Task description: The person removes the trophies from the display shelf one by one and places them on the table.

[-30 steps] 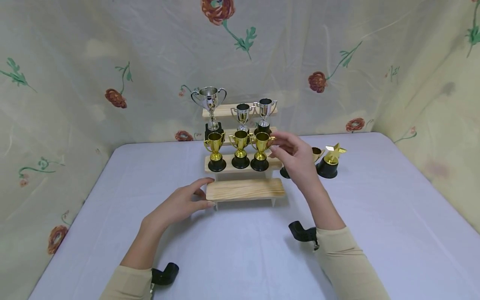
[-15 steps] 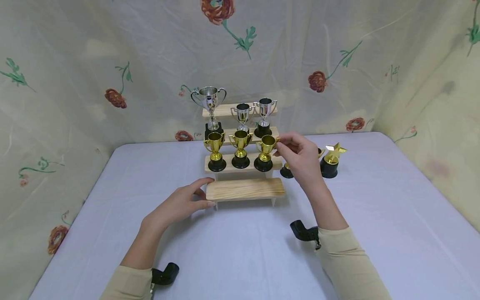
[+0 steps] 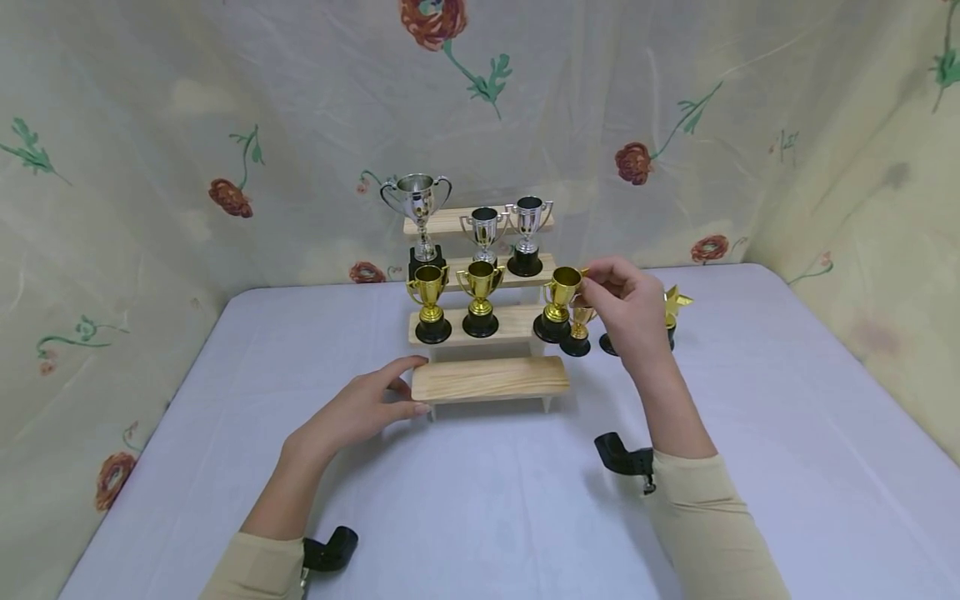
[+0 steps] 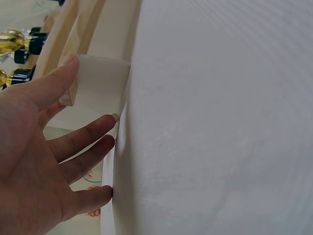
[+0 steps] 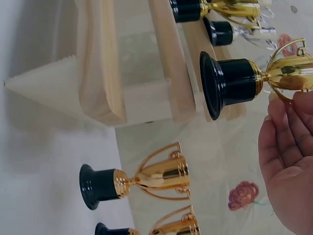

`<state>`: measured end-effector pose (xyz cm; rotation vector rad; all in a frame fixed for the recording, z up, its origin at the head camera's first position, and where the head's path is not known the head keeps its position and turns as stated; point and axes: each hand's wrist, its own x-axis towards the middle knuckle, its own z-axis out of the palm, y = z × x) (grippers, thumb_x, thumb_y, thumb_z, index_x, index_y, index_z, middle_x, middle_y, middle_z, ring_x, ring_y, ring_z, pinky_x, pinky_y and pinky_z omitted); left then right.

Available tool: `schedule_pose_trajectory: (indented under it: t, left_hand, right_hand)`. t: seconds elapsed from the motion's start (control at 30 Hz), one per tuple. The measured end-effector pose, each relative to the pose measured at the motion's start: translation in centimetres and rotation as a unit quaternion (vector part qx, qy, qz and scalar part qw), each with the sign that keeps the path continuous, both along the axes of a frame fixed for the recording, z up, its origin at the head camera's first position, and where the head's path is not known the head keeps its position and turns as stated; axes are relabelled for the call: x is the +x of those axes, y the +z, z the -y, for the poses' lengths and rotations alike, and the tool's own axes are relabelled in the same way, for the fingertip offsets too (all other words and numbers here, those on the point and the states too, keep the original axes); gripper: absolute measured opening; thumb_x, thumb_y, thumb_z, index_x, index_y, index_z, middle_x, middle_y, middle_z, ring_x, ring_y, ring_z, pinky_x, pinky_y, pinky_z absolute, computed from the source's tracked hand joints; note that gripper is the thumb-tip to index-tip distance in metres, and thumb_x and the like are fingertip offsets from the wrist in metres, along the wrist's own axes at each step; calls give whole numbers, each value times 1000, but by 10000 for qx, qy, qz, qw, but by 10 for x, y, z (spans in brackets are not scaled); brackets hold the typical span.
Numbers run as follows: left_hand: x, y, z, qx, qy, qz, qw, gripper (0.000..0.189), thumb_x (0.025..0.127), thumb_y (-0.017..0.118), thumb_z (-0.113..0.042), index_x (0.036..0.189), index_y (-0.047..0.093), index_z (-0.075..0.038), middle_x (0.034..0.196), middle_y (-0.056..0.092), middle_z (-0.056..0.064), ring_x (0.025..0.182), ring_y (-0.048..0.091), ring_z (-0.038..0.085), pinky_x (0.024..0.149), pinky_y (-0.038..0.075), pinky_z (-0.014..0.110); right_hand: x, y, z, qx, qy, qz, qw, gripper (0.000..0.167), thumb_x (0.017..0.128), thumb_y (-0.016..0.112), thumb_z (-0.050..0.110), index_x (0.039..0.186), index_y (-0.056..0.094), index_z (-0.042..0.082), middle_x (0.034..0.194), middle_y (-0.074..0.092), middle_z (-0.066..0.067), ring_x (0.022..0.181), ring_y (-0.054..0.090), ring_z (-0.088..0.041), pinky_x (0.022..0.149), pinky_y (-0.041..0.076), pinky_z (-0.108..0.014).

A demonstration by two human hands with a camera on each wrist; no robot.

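Note:
My right hand (image 3: 626, 304) pinches a gold trophy cup (image 3: 556, 310) by one handle. The cup is upright at the right end of the second step from the bottom; in the right wrist view its black base (image 5: 237, 81) shows beyond the wooden boards. My left hand (image 3: 371, 404) grips the left end of the bottom step of a wooden tiered display stand (image 3: 491, 379), thumb at the front, index finger behind. Two more gold trophy cups stand on that second step, one at left (image 3: 430, 300) and one in the middle (image 3: 481, 296).
Higher up the stand are a large silver trophy cup (image 3: 418, 204) and two smaller silver ones. On the white-covered table (image 3: 480, 500) to the right stand copper-gold trophy cups (image 5: 161, 176) and a star trophy (image 3: 673, 302), partly hidden by my right hand. A floral cloth (image 3: 300, 125) hangs behind.
My right hand has moved right, taking the gold trophy cup from beside the middle cup to the step's right end. The left hand has stayed on the stand.

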<state>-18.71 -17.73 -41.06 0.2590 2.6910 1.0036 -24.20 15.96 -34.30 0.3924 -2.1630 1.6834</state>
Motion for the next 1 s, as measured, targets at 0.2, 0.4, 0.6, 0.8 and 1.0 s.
schedule_pose_trajectory:
  t: [0.2,0.4,0.6,0.8,1.0]
  left_hand:
    - [0,-1,0,-6,16,12,10000,67,88,73,-44,147,41,-42,112,68,2,97,60,20,76,48,33]
    - [1,0,0,-3,41,43,10000,67,88,73,-44,147,41,-41,113,67,2,97,60,20,74,48,32]
    - [1,0,-1,-25,39,52,10000,67,88,73,-45,147,41,-42,112,67,2,96,60,20,74,48,32]
    - [1,0,0,-10,18,52,10000,67,89,73,-44,148,41,-40,113,67,3,96,60,20,74,48,33]
    - [1,0,0,36,12,48,10000,68,88,73,-45,148,41,-39,113,67,2,98,60,20,76,48,33]
  right_hand:
    - [-2,1,-15,89,-240,20,9997,14,95,63,10,102,66,-3,87,67,9,77,68,-12,70,56,-18]
    - [-5,0,-29,287,-395,40,9988,12,96,63,11,99,67,0,84,67,12,72,67,-7,70,57,-19]
    - [-6,-2,-39,269,-396,157,9987,10,95,62,9,99,66,0,82,67,12,72,67,-6,70,57,-20]
    - [-7,-2,-43,377,-461,248,9979,11,96,63,11,98,66,1,81,66,13,73,69,-10,71,57,-20]
    - [-8,-5,-44,826,-468,548,9940,18,98,61,16,102,65,-1,83,64,10,74,67,-11,69,55,-16]
